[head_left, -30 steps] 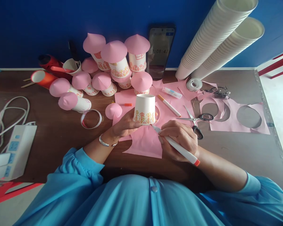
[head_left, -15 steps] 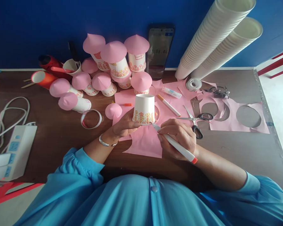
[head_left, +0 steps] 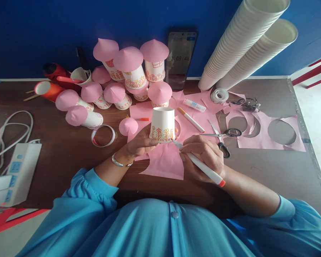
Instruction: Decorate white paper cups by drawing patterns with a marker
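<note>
My left hand [head_left: 142,143] is closed around the side and lower edge of a white paper cup [head_left: 162,119], which is held upside down. Orange and yellow flowers are drawn in a band along its rim. In my right hand [head_left: 202,157] is a white marker [head_left: 207,170] with a red-orange end, its tip at the cup's lower right edge. Behind the cup lies pink paper [head_left: 164,166], bearing an orange-ended marker [head_left: 191,120], a red cap [head_left: 142,119] and a glue stick [head_left: 194,105]. A small pink cone [head_left: 128,126] sits left of the cup.
Several decorated cups with pink cone roofs [head_left: 128,59] stand at the back left. Scissors [head_left: 224,134], a tape roll [head_left: 219,95] and cut pink scraps [head_left: 270,139] lie right. Tall cup stacks [head_left: 240,46] and a phone [head_left: 181,59] lean on the wall. A power strip [head_left: 23,175] is left.
The cup has shifted very slightly left and the marker's rear end slightly right. Otherwise both hands keep nearly the same pose.
</note>
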The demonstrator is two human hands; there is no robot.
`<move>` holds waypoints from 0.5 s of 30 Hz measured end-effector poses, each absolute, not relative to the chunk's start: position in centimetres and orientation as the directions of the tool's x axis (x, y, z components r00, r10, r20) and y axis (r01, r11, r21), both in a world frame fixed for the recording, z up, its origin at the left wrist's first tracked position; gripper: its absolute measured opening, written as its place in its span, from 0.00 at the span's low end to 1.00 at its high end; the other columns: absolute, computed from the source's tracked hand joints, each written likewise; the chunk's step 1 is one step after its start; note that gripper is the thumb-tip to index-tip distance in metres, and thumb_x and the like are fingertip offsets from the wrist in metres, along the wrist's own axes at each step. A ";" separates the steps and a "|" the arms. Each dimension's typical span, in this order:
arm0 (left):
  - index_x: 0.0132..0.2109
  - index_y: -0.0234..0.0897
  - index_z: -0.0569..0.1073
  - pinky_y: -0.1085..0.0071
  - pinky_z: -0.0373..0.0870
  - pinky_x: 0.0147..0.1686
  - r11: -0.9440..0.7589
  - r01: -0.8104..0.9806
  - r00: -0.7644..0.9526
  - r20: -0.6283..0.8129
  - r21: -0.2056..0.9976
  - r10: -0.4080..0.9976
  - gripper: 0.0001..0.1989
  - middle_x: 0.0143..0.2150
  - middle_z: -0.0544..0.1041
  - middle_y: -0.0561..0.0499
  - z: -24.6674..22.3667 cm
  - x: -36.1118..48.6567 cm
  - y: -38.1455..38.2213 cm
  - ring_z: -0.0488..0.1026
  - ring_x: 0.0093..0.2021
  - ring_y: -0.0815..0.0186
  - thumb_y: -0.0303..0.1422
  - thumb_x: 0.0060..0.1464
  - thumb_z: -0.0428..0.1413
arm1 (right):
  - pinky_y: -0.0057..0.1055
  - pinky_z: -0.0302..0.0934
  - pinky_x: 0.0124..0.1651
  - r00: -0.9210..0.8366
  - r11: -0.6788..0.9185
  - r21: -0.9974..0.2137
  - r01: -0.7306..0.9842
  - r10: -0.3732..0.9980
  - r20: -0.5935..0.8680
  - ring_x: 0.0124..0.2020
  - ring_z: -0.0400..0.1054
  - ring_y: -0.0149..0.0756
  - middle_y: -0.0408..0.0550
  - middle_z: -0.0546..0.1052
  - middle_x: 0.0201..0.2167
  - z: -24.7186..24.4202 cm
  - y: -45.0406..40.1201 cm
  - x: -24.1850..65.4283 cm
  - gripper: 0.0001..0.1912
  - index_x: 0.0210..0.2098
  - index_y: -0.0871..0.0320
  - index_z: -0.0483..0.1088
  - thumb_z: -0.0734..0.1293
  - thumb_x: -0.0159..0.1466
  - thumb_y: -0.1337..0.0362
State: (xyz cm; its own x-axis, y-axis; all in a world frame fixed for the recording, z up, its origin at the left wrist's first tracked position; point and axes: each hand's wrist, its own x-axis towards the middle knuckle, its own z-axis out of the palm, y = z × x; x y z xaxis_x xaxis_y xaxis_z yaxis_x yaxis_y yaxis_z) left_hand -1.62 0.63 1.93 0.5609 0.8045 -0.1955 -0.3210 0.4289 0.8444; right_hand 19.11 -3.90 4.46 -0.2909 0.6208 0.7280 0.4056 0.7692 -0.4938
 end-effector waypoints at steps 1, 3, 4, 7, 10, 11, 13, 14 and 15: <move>0.48 0.34 0.78 0.51 0.73 0.58 0.430 -0.305 0.566 -0.201 0.850 0.800 0.20 0.43 0.84 0.43 2.0 -1.6 0.7 0.77 0.56 0.47 0.25 0.45 0.66 | 0.28 0.70 0.29 -0.293 0.770 -0.491 0.408 0.620 0.728 0.28 0.73 0.34 0.45 0.75 0.28 4.5 -3.9 19.1 0.10 0.41 0.58 0.68 0.67 0.62 0.75; 0.48 0.34 0.79 0.53 0.73 0.58 0.440 -0.282 0.569 -0.221 0.852 0.792 0.20 0.44 0.84 0.42 1.9 -1.7 0.7 0.77 0.56 0.48 0.24 0.46 0.65 | 0.28 0.71 0.30 -0.301 0.767 -0.492 0.411 0.624 0.721 0.29 0.73 0.33 0.45 0.75 0.28 4.5 -3.9 19.1 0.10 0.41 0.58 0.68 0.67 0.62 0.76; 0.48 0.34 0.79 0.54 0.73 0.58 0.449 -0.283 0.565 -0.231 0.848 0.792 0.19 0.45 0.84 0.42 1.9 -1.7 0.7 0.77 0.56 0.48 0.25 0.46 0.65 | 0.28 0.71 0.30 -0.305 0.764 -0.495 0.414 0.629 0.715 0.29 0.73 0.33 0.45 0.75 0.27 4.6 -3.9 19.1 0.10 0.41 0.58 0.68 0.67 0.62 0.76; 0.46 0.34 0.79 0.55 0.75 0.56 0.472 -0.355 0.561 -0.221 0.807 0.798 0.20 0.44 0.84 0.42 1.5 -1.6 0.7 0.77 0.56 0.48 0.27 0.43 0.68 | 0.27 0.70 0.30 -0.313 0.754 -0.511 0.413 0.644 0.698 0.28 0.72 0.32 0.44 0.75 0.27 4.8 -4.0 19.2 0.09 0.40 0.58 0.68 0.67 0.61 0.76; 0.49 0.36 0.78 0.56 0.75 0.56 0.482 -0.405 0.578 -0.190 0.777 0.793 0.24 0.46 0.84 0.44 1.0 -1.6 0.7 0.78 0.55 0.50 0.31 0.42 0.69 | 0.27 0.69 0.29 -0.303 0.767 -0.515 0.382 0.631 0.715 0.28 0.72 0.32 0.45 0.74 0.27 4.7 -4.1 19.4 0.09 0.41 0.58 0.69 0.66 0.62 0.75; 0.50 0.37 0.78 0.57 0.75 0.56 0.480 -0.423 0.578 -0.179 0.768 0.796 0.25 0.46 0.84 0.45 0.8 -1.6 0.7 0.79 0.53 0.51 0.31 0.42 0.69 | 0.28 0.69 0.28 -0.293 0.776 -0.511 0.371 0.620 0.728 0.28 0.72 0.32 0.45 0.75 0.28 4.5 -4.1 19.5 0.09 0.43 0.58 0.69 0.66 0.64 0.73; 0.50 0.38 0.78 0.57 0.75 0.56 0.483 -0.450 0.572 -0.173 0.751 0.802 0.24 0.45 0.84 0.46 0.6 -1.7 0.6 0.81 0.50 0.54 0.31 0.43 0.69 | 0.29 0.69 0.28 -0.259 0.782 -0.510 0.359 0.609 0.750 0.28 0.73 0.34 0.46 0.76 0.30 4.0 -4.2 19.7 0.10 0.47 0.58 0.70 0.65 0.66 0.71; 0.50 0.38 0.78 0.57 0.75 0.56 0.488 -0.452 0.576 -0.174 0.747 0.799 0.24 0.45 0.84 0.46 0.5 -1.8 0.6 0.81 0.49 0.55 0.31 0.43 0.69 | 0.30 0.70 0.28 -0.236 0.764 -0.533 0.363 0.629 0.741 0.29 0.74 0.34 0.47 0.77 0.31 3.7 -4.2 19.8 0.12 0.50 0.57 0.70 0.64 0.68 0.71; 0.50 0.37 0.78 0.56 0.75 0.56 0.493 -0.450 0.582 -0.175 0.745 0.794 0.24 0.45 0.84 0.46 0.5 -1.9 0.6 0.81 0.50 0.54 0.31 0.43 0.69 | 0.31 0.71 0.31 -0.221 0.742 -0.568 0.357 0.658 0.720 0.31 0.75 0.35 0.47 0.78 0.34 3.4 -4.1 19.8 0.13 0.52 0.55 0.69 0.64 0.68 0.71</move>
State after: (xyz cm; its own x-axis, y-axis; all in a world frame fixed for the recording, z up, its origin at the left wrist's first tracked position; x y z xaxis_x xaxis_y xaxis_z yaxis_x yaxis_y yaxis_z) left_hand -1.88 0.59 0.46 0.5818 0.7943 -0.1751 -0.4495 0.4934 0.7446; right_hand 19.85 -4.15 3.37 -0.2213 0.6576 0.7201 0.3567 0.7418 -0.5679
